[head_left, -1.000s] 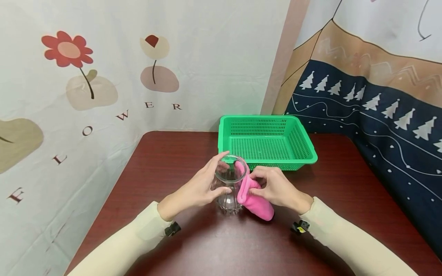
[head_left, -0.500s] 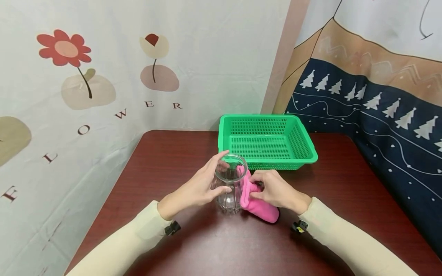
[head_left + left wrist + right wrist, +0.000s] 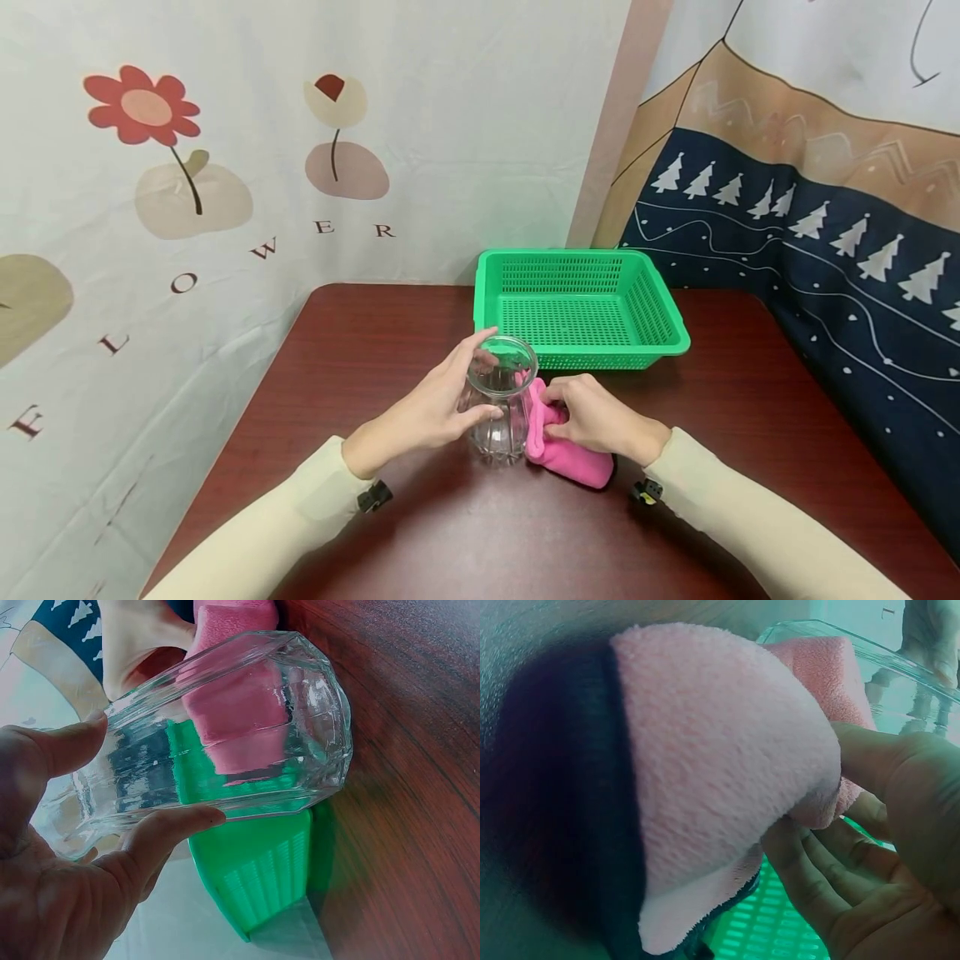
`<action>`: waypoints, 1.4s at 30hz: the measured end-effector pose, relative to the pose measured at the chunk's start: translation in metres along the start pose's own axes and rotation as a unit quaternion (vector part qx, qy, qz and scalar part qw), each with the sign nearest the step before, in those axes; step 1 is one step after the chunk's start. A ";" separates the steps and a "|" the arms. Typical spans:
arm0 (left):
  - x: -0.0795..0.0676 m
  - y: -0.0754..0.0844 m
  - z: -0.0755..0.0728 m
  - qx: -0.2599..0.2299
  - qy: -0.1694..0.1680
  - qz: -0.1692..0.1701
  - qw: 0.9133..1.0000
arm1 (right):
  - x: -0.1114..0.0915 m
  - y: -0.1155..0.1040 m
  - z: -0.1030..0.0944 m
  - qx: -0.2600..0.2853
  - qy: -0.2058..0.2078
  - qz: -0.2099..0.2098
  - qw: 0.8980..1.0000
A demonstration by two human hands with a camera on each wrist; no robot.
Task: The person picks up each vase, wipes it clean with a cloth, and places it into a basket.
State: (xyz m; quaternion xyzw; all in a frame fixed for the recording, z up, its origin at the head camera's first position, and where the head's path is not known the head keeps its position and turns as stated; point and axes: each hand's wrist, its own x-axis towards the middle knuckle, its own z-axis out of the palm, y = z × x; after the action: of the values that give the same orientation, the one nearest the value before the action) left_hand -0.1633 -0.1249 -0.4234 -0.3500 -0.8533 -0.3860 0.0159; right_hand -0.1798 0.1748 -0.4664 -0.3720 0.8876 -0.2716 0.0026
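A clear glass jar (image 3: 501, 435) stands upright on the table, its mouth facing up. My left hand (image 3: 426, 407) grips it from the left, thumb on the near side and fingers round the far side. Against the jar's right wall lies a folded pink cloth (image 3: 577, 463) with a dark edge. Thumb and fingers of my right hand (image 3: 602, 417) pinch this cloth. Through the glass (image 3: 319, 697), the left wrist view shows the cloth along the outer wall. In the right wrist view the fuzzy cloth (image 3: 720, 742) hangs from the fingers and hides part of the jar.
Just behind the jar, a green plastic basket (image 3: 658, 342) with slotted walls stands at the back of the reddish-brown table (image 3: 360, 333). Printed curtains (image 3: 465, 125) rise behind and to the right of the table.
My right hand has drawn the pink cloth down and slightly to the right along the jar's side, and its top edge sits lower. The left hand and jar have stayed put.
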 end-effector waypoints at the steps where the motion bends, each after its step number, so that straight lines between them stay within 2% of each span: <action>1: 0.000 0.000 0.000 -0.001 0.000 0.000 1.000 | 0.000 0.001 0.001 -0.002 -0.001 -0.001 1.000; 8: 0.000 -0.001 0.000 0.000 -0.001 0.003 1.000 | 0.002 0.003 0.004 -0.003 -0.004 0.004 1.000; 17: 0.001 -0.004 0.003 -0.004 -0.002 0.006 1.000 | -0.002 0.000 0.003 0.012 -0.002 0.040 0.999; 32: 0.000 -0.005 0.002 -0.007 0.004 0.016 1.000 | -0.006 -0.005 -0.004 0.044 0.063 0.022 0.997; 42: 0.001 -0.005 0.000 -0.004 0.013 0.032 0.999 | -0.005 -0.011 -0.012 0.088 0.111 0.000 0.990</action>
State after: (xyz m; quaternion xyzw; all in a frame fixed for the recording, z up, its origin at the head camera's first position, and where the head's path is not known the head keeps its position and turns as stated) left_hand -0.1670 -0.1262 -0.4263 -0.3720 -0.8399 -0.3935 0.0373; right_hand -0.1712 0.1773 -0.4517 -0.3380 0.8548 -0.3885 -0.0637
